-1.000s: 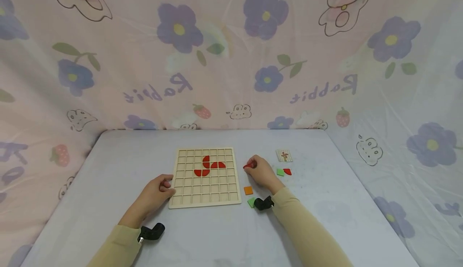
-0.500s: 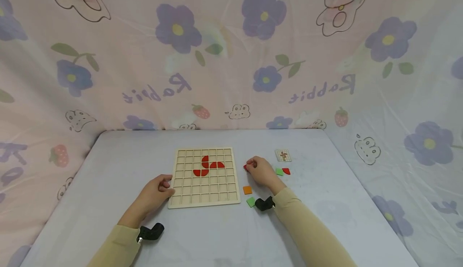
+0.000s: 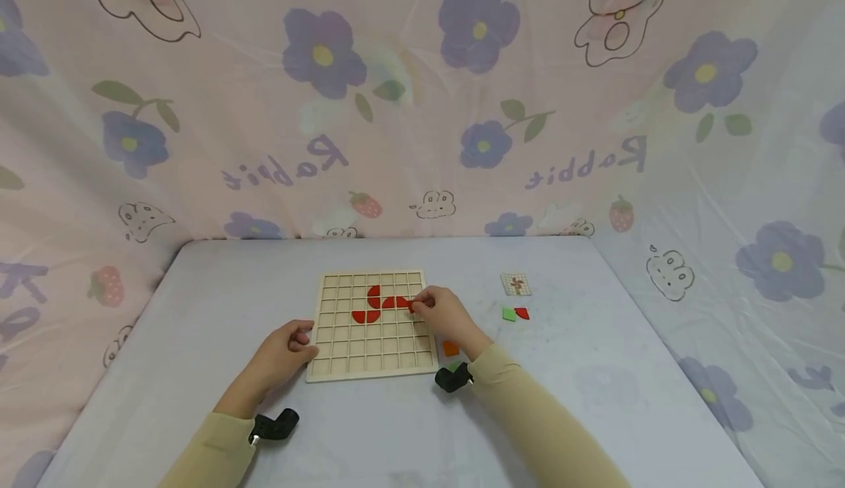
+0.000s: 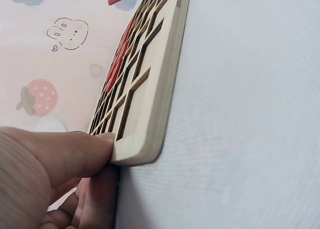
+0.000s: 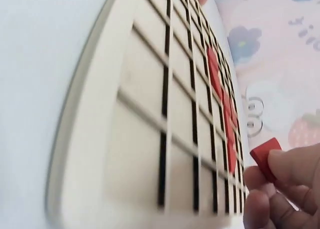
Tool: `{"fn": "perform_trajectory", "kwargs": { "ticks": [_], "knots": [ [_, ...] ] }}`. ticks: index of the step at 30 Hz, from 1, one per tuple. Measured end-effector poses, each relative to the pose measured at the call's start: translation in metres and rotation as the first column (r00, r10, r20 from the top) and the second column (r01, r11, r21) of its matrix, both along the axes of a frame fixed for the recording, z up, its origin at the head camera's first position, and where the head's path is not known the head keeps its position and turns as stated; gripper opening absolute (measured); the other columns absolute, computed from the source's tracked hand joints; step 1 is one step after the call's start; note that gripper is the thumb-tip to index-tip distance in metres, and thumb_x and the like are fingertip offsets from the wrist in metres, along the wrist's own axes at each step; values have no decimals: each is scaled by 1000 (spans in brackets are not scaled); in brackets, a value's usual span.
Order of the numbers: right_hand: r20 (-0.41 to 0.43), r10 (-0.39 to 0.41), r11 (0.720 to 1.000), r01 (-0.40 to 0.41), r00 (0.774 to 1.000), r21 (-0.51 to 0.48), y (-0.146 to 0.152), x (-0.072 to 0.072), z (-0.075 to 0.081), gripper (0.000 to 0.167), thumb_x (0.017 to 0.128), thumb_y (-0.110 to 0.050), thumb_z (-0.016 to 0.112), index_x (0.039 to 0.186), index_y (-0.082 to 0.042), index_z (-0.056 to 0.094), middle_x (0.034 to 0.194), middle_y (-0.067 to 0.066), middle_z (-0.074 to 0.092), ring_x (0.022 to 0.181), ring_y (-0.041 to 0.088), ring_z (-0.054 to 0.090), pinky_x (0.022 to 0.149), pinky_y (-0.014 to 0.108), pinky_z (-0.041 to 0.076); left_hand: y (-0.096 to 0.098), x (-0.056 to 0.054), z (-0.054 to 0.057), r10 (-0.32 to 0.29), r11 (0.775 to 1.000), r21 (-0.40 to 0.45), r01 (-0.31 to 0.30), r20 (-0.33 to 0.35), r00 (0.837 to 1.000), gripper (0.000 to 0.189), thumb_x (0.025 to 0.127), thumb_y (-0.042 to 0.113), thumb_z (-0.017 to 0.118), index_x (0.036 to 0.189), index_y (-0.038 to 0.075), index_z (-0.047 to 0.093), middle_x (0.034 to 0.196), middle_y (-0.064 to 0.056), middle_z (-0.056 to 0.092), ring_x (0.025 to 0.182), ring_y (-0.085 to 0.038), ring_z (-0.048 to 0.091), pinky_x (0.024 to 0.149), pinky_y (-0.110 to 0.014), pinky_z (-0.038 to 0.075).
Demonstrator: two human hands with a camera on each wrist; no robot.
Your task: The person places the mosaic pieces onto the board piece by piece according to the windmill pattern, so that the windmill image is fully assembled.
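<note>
Now, right fingers (image 5: 300, 165) pinching red piece (image 5: 262, 155) by board's (image 3: 370, 376) right edge, left fingers (image 4: 75, 153) apart at left edge, nearer squares (image 3: 375, 346) open

Soft light, apparent wrist-view blur

Pinches a red piece (image 5: 263, 157) in the right grip (image 5: 290, 185), near a wooden grid board (image 5: 92, 154) with more red pieces (image 5: 214, 73) in its squares.
</note>
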State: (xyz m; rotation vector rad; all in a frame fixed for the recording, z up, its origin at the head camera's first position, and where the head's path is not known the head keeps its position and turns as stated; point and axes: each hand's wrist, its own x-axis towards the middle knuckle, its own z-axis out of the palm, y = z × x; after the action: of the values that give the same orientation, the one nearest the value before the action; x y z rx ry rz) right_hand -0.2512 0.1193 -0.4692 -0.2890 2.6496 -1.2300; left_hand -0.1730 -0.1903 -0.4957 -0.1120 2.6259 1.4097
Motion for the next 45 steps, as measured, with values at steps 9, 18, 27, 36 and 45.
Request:
{"fn": "perform_trajectory", "kwargs": {
  "ticks": [9, 18, 27, 36, 45],
  "knots": [
    [-12, 11, 999, -11, 1000, -40, -27, 4, -5, 8, 95, -23, 62, 95, -15, 64, 82, -1, 61, 71, 15, 53, 61, 29, 45, 5, 0, 2, 5, 1000, 10, -5, -4, 1000, 52, 87, 9, 68, 135, 0, 50, 102, -9, 52, 87, -19, 51, 68, -27, 44],
    [-105, -25, 996, 33, 994, 80, -41, 8, -9, 8, 94, -20, 63, 90, -13, 61, 76, -2, 57, 68, 14, 52, 62, 30, 43, 9, 0, 3, 8, 999, 37, -8, 6, 1000, 52, 88, 8, 68, 135, 0, 49, 102, -10, 50, 86, -18, 52, 68, -27, 45],
    [-148, 4, 991, 16, 989, 136, -45, 12, -6, 12, 93, -22, 61, 85, -14, 60, 74, -3, 57, 65, 15, 52, 61, 30, 43, 6, -1, 3, 9, 1000, 25, -8, -9, 1000, 52, 87, 8, 69, 135, 1, 50, 102, -9, 51, 86, -18, 52, 68, -26, 45],
    [-142, 43, 981, -15, 989, 195, -46, 11, -9, 10, 93, -22, 65, 89, -14, 61, 74, -4, 56, 66, 14, 51, 61, 29, 43, 4, -2, 2, 5, 1000, 29, -5, -3, 1000, 52, 87, 8, 69, 135, 1, 50, 101, -9, 51, 86, -18, 51, 66, -25, 44],
    [-157, 58, 976, -23, 986, 218, -53, 10, -10, 9, 92, -18, 66, 85, -15, 62, 78, -5, 58, 68, 14, 52, 63, 30, 44, -1, -1, -1, 20, 999, 25, -20, 12, 1000, 52, 88, 9, 69, 136, 1, 50, 103, -9, 50, 87, -19, 52, 68, -26, 45]
  ]
}}
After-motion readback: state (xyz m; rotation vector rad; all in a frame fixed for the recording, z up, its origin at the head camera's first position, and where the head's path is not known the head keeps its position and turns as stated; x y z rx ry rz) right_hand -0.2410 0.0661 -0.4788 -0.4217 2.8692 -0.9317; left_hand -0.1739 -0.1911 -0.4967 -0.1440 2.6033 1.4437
